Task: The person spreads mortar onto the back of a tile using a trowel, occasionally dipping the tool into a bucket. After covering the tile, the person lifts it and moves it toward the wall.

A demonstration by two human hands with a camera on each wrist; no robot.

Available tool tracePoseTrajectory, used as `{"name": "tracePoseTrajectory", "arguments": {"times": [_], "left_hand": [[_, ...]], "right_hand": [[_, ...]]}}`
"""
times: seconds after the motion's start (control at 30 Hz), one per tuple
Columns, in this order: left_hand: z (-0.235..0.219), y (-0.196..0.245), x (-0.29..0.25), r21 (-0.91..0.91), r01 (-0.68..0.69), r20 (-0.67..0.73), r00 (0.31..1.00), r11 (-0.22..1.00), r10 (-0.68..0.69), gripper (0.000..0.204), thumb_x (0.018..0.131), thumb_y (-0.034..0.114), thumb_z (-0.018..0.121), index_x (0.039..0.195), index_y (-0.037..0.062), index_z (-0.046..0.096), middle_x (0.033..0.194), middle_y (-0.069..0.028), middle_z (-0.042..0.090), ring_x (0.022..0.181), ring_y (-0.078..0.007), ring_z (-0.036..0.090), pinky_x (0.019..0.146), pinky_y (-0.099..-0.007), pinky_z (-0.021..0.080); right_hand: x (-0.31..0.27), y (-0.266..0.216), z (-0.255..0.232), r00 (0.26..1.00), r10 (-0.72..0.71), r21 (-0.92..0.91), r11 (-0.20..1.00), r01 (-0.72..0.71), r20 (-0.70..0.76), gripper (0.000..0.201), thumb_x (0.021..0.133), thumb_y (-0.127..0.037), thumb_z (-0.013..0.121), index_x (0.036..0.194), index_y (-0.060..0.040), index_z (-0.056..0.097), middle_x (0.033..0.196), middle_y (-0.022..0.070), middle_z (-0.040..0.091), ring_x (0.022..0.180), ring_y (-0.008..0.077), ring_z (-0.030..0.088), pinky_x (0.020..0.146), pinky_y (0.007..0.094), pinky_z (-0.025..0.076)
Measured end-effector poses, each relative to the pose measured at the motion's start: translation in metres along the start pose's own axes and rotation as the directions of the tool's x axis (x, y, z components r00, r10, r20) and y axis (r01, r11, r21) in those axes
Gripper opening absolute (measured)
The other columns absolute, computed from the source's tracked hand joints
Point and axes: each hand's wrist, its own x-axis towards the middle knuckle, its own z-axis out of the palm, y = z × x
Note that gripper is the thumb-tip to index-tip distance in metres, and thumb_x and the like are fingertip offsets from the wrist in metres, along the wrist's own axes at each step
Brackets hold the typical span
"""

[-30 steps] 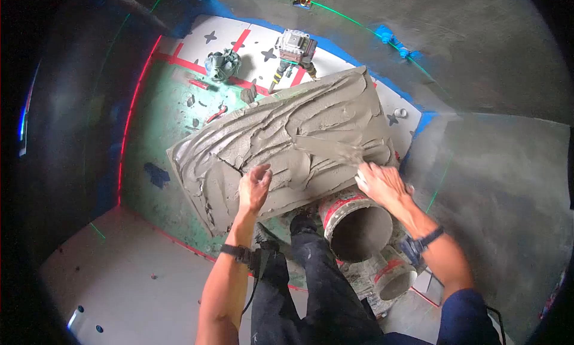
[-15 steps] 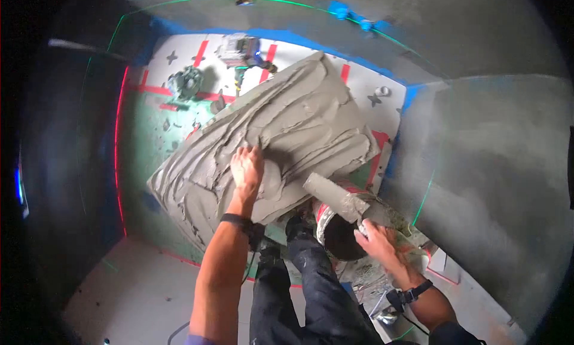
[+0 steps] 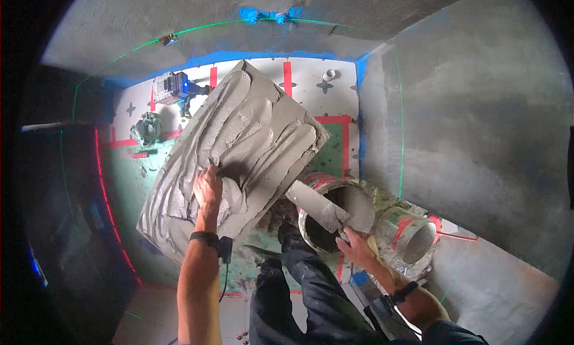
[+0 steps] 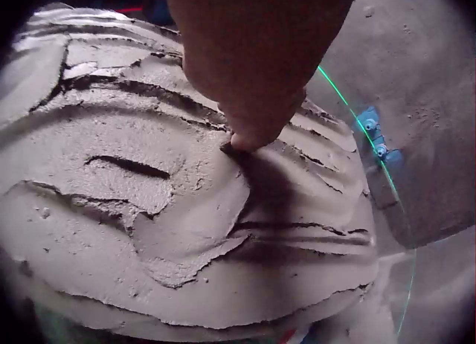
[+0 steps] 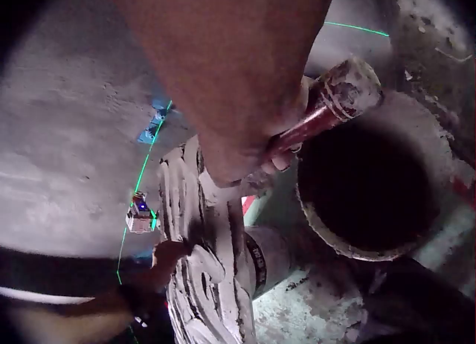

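In the head view, thick grey mortar point(image 3: 257, 124) with trowel ridges covers a large rectangular tile slab. My left hand point(image 3: 207, 186) has its fingers bent at the mortar, beside a smooth smeared patch. Its fingertips meet a small dark spot there in the left wrist view; I cannot tell whether they pinch anything. My right hand point(image 3: 359, 249) grips a trowel point(image 3: 314, 203) whose flat rectangular blade is coated in mortar. That blade overlaps the mouth of a bucket point(image 3: 363, 207). From the right wrist, the trowel's red handle point(image 5: 309, 128) shows, while the slab hides its blade.
A smaller bucket point(image 3: 415, 240) lies right of the first. Behind the slab are a cordless power tool point(image 3: 173, 89), a crumpled bag point(image 3: 146, 129) and a white pipe stub point(image 3: 329, 75). Grey walls with blue-taped fittings point(image 3: 269, 15) surround the floor.
My right hand has brought the trowel from the slab back to the bucket mouth. My left hand has moved onto the mortar. The view has turned right.
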Motion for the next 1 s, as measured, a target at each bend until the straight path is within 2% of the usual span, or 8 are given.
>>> {"name": "tracePoseTrajectory", "arguments": {"times": [0.1,0.27,0.37,0.5,0.57,0.67,0.83,1.0], "left_hand": [[0.004,-0.004,0.000,0.003,-0.023,0.018,1.000,1.000,0.022,0.018,0.073,0.006,0.063,0.091,0.0070,0.062,0.087,-0.0118,0.066,0.086,-0.0318,0.062,0.083,-0.0411,0.047],[-0.015,0.002,-0.009,-0.014,0.014,0.038,0.999,1.000,-0.014,0.016,0.073,0.006,0.064,0.089,0.0074,0.062,0.087,-0.0115,0.067,0.084,-0.0317,0.062,0.082,-0.0415,0.047],[-0.029,0.013,-0.031,-0.094,0.026,-0.026,0.999,0.995,-0.029,0.014,0.073,0.006,0.066,0.087,0.0086,0.063,0.086,-0.0084,0.067,0.081,-0.0303,0.062,0.077,-0.0401,0.049],[-0.045,0.047,-0.085,-0.292,0.112,0.074,0.993,0.950,-0.094,0.018,0.071,0.007,0.069,0.088,0.0102,0.064,0.085,-0.0074,0.067,0.079,-0.0287,0.062,0.073,-0.0392,0.049],[-0.038,0.065,-0.120,-0.257,0.169,0.232,0.967,0.951,-0.109,0.019,0.070,0.009,0.070,0.088,0.0103,0.064,0.086,-0.0077,0.067,0.078,-0.0289,0.063,0.073,-0.0401,0.049],[-0.009,0.092,-0.179,-0.334,0.188,0.282,0.955,0.924,-0.093,0.019,0.071,0.011,0.070,0.089,0.0093,0.064,0.087,-0.0096,0.067,0.080,-0.0316,0.063,0.071,-0.0425,0.050],[-0.010,0.147,-0.226,-0.403,0.248,0.459,0.887,0.881,-0.040,0.018,0.069,0.010,0.072,0.085,0.0084,0.064,0.079,-0.0103,0.067,0.077,-0.0326,0.065,0.068,-0.0418,0.051],[0.008,0.147,-0.252,-0.366,0.250,0.528,0.849,0.896,-0.020,0.021,0.070,0.008,0.074,0.086,0.0078,0.061,0.076,-0.0090,0.067,0.073,-0.0266,0.068,0.065,-0.0351,0.052]], "right_hand": [[0.027,-0.011,-0.001,0.969,-0.170,-0.093,0.984,0.155,-0.178,0.034,0.088,-0.034,0.059,0.094,-0.0005,0.052,0.081,0.0220,0.061,0.078,0.0415,0.061,0.068,0.0483,0.047],[0.104,-0.042,-0.020,0.936,-0.341,-0.198,0.927,0.320,-0.084,0.035,0.090,-0.035,0.055,0.095,-0.0010,0.055,0.079,0.0209,0.063,0.072,0.0389,0.063,0.061,0.0464,0.049],[0.142,-0.053,-0.046,0.949,-0.312,-0.562,0.779,0.278,0.038,0.032,0.090,-0.031,0.054,0.092,0.0005,0.059,0.069,0.0202,0.065,0.063,0.0375,0.065,0.057,0.0484,0.051],[0.155,-0.020,-0.063,0.985,-0.153,-0.504,0.859,0.093,-0.078,0.034,0.090,-0.032,0.054,0.097,0.0015,0.058,0.076,0.0224,0.066,0.066,0.0377,0.066,0.059,0.0486,0.051],[0.154,0.027,-0.039,0.983,-0.107,-0.148,0.985,0.085,-0.147,0.036,0.090,-0.032,0.053,0.101,0.0017,0.059,0.077,0.0243,0.066,0.061,0.0359,0.065,0.056,0.0466,0.050],[0.120,0.021,-0.048,0.999,0.042,-0.013,0.999,-0.042,0.003,0.040,0.091,-0.036,0.052,0.108,-0.0005,0.058,0.085,0.0217,0.066,0.080,0.0396,0.064,0.070,0.0456,0.049],[0.140,0.061,-0.007,0.976,-0.066,0.142,0.985,0.097,-0.209,0.045,0.092,-0.038,0.052,0.110,0.0024,0.057,0.103,0.0235,0.064,0.099,0.0377,0.062,0.085,0.0454,0.048],[0.206,0.094,-0.019,0.984,-0.178,0.186,0.966,0.180,-0.030,0.056,0.096,-0.041,0.048,0.128,0.0053,0.048,0.127,0.0258,0.054,0.119,0.0372,0.053,0.101,0.0402,0.041]]}}
